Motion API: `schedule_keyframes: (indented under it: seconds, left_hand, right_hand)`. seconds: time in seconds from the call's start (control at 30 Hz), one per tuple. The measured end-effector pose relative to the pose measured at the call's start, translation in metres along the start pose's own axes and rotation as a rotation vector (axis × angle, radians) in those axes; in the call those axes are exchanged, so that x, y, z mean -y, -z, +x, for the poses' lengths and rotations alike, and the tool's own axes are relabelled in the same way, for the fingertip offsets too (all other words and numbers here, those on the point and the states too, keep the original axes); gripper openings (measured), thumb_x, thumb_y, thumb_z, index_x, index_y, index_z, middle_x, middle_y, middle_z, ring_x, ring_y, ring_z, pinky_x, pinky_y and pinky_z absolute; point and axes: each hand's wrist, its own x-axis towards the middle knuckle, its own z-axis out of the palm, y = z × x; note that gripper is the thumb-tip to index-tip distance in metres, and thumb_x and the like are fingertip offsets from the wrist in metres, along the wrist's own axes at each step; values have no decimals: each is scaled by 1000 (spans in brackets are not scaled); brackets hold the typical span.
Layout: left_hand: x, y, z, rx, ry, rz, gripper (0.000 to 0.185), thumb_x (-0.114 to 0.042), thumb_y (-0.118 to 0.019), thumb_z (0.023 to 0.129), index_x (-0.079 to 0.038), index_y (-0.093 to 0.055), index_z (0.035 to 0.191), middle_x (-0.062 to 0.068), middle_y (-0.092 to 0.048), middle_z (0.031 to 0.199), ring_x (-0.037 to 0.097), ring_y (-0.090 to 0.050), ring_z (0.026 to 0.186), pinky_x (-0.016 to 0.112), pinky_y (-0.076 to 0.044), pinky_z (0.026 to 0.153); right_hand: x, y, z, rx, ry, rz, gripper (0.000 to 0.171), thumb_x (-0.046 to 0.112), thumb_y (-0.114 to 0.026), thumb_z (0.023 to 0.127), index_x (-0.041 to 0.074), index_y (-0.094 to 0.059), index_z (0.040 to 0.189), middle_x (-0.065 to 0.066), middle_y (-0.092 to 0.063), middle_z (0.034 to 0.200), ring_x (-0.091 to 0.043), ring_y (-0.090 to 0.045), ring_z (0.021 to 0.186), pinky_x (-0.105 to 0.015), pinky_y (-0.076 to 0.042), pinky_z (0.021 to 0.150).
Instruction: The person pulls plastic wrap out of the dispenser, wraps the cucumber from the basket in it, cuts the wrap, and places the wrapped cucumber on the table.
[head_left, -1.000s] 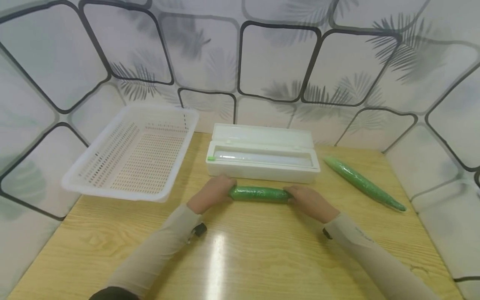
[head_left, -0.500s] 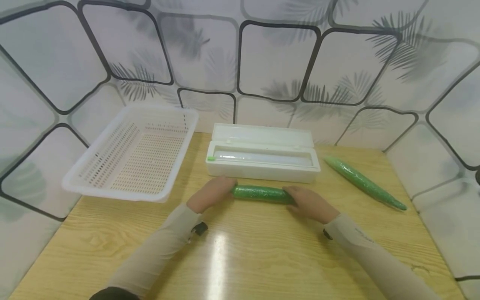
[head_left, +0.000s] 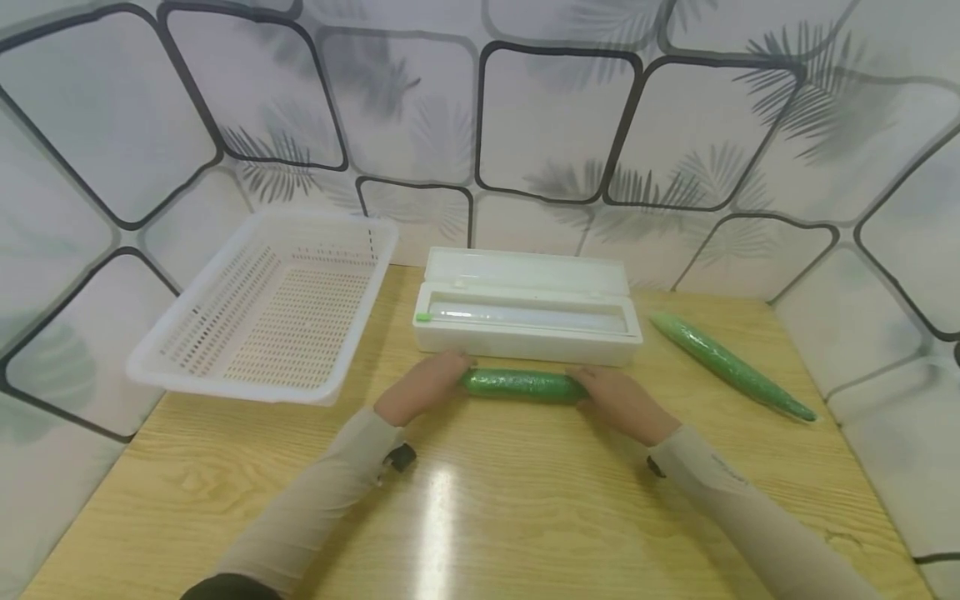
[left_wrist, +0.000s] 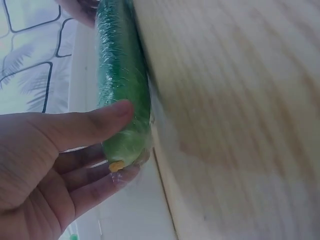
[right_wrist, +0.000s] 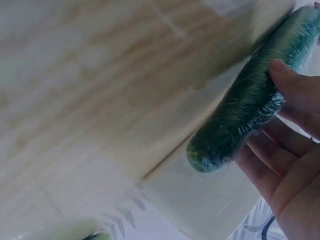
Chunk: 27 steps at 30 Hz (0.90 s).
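Observation:
A green cucumber wrapped in clear film (head_left: 522, 384) lies crosswise on the wooden table (head_left: 480, 508), just in front of a white cling-film dispenser box (head_left: 527, 312). My left hand (head_left: 424, 385) holds its left end, thumb on top and fingers beneath (left_wrist: 75, 150). My right hand (head_left: 619, 400) holds its right end (right_wrist: 235, 125) the same way, thumb over the film and fingers under. The cucumber end (left_wrist: 122, 150) shows a yellow tip through the film.
A white perforated basket (head_left: 270, 308) stands at the back left. A second wrapped cucumber (head_left: 727, 364) lies at the back right near the table edge. Patterned walls close in the table on three sides.
The cucumber and both hands have shifted slightly away from me, towards the dispenser box; both hands keep hold of its ends.

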Motion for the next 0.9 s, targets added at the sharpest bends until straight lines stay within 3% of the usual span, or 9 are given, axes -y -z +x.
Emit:
schedule_keyframes:
  seconds: [0.17, 0.27, 0.47, 0.63, 0.9]
  left_hand:
    - [2, 2, -1, -2, -34, -33, 12, -3, -55, 90, -6, -60, 100, 5, -66, 95, 18, -60, 89, 33, -52, 84]
    - [3, 2, 0, 28, -41, -21, 15, 0, -50, 91, -6, -61, 99, 5, -66, 94, 17, -60, 88, 33, -53, 83]
    - [3, -2, 3, 84, 3, -47, 21, -3, -63, 82, -5, -61, 103, 2, -64, 89, 15, -58, 80, 32, -52, 78]
    - [4, -6, 4, 58, 8, -15, 39, -6, -72, 77, -4, -59, 113, 6, -61, 104, 19, -60, 92, 33, -53, 85]
    - [4, -7, 3, 35, 29, -35, 36, -9, -68, 83, -2, -58, 116, 7, -61, 104, 20, -60, 95, 33, -52, 88]
  right_hand:
    - [0, 1, 2, 6, -11, 49, 52, 10, -71, 81, 3, -49, 127, -15, -61, 119, -30, -60, 110, -44, -50, 94]
    - [1, 1, 2, 21, -4, 52, 53, 13, -73, 80, 1, -49, 125, -15, -61, 115, -30, -61, 106, -44, -50, 92]
    - [2, 1, 1, -2, 12, 29, 54, 12, -77, 75, 2, -53, 122, -13, -60, 107, -25, -61, 96, -40, -53, 85]
    - [2, 2, 1, -53, 49, -19, 52, 12, -79, 72, 1, -56, 117, -11, -58, 100, -20, -58, 87, -36, -53, 77]
    - [2, 2, 1, -60, 27, -8, 52, 9, -75, 76, -1, -54, 122, -17, -63, 112, -31, -62, 103, -43, -51, 90]
